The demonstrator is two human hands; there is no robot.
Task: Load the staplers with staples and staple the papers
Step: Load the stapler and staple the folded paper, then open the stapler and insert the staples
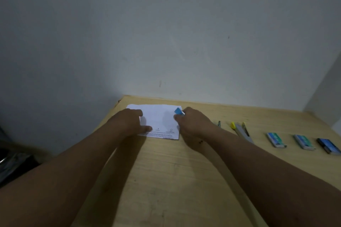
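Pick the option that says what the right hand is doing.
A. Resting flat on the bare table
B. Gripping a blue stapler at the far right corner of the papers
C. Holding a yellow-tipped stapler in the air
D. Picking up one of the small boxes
B: the right hand is curled round a blue stapler at the far right corner of the papers, while the left hand presses on them.

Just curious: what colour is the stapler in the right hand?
Light blue stapler, gripped by the right hand; head view.
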